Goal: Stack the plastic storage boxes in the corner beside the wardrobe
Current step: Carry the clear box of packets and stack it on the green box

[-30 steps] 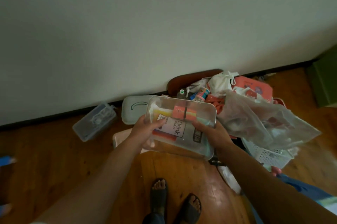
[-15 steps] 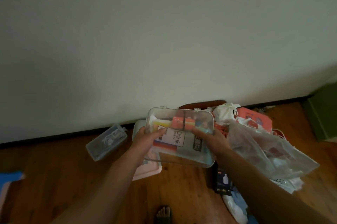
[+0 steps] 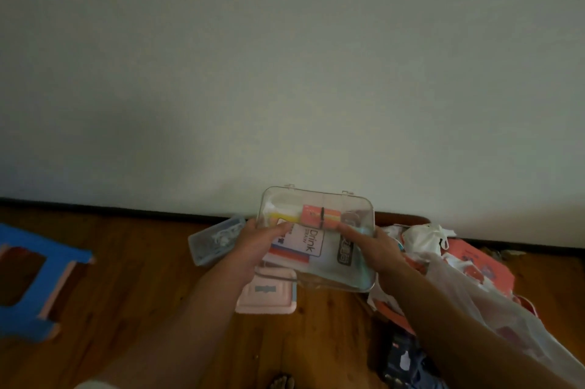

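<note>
Clear box (image 3: 319, 239) gripped between left hand (image 3: 253, 246) and right hand (image 3: 378, 249) fingers.

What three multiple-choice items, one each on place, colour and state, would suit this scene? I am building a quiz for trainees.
1. Where is the small lidded box?
A. on the floor by the wall
B. on the blue stool
C. inside the white bag

2. What colour is the flat case under the held box?
A. green
B. pink
C. black

3. How is the clear box held?
A. left hand only
B. resting on the floor
C. by both hands

Answers: 1 A, it lies at the baseboard; 2 B, its lid is pale pink; 3 C, left hand and right hand grip its sides.
</note>
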`<state>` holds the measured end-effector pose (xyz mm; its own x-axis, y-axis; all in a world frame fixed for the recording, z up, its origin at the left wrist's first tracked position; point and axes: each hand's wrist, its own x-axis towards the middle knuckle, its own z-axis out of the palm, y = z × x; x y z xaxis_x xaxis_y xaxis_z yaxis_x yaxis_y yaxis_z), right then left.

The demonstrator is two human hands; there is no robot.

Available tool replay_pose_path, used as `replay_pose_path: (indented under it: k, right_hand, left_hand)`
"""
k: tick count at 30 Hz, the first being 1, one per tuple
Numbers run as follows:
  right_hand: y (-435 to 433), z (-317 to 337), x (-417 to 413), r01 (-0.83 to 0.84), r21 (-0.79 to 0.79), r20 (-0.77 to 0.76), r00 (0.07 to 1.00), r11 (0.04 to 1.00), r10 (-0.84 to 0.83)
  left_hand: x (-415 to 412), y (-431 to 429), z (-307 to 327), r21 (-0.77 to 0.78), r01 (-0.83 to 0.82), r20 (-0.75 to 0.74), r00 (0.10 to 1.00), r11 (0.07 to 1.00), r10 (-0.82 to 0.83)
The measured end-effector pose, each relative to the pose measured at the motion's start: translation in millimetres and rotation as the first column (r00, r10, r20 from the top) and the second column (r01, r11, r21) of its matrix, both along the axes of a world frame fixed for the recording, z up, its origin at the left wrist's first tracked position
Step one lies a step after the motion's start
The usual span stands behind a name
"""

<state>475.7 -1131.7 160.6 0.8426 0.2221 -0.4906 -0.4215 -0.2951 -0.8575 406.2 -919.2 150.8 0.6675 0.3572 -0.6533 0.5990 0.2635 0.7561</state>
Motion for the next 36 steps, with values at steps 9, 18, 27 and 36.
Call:
replay_pose_path:
  k: [9,18,27,36]
  right_hand:
    - [20.2,21.8,2.0,-0.238,0.002,0.036,0.971,0.971,0.238]
    - [49.8,24.5,-28.5,-0.463,0.02,0.072,0.885,0.886,0.461]
    - [100.6,40.7,-101.4,-0.661,0.04,0.088,0.75,0.75,0.656]
    - [161.3,48.0,-226.7,-0.851,-0.006,0.073,0.523,0.524,0.849]
  left_hand:
    - [-45.9,-5.3,33.1,0.026,-0.23,0.043,0.973,0.973,0.229]
    - [-126.1,-17.4,40.3,0.064,-0.45,0.12,0.889,0.891,0.441]
    - [-228.5,-11.1,47.7,0.007,-0.69,0.139,0.717,0.724,0.683]
    - [-375.9,-6.6,63.3,0.013,-0.836,0.158,0.543,0.549,0.824]
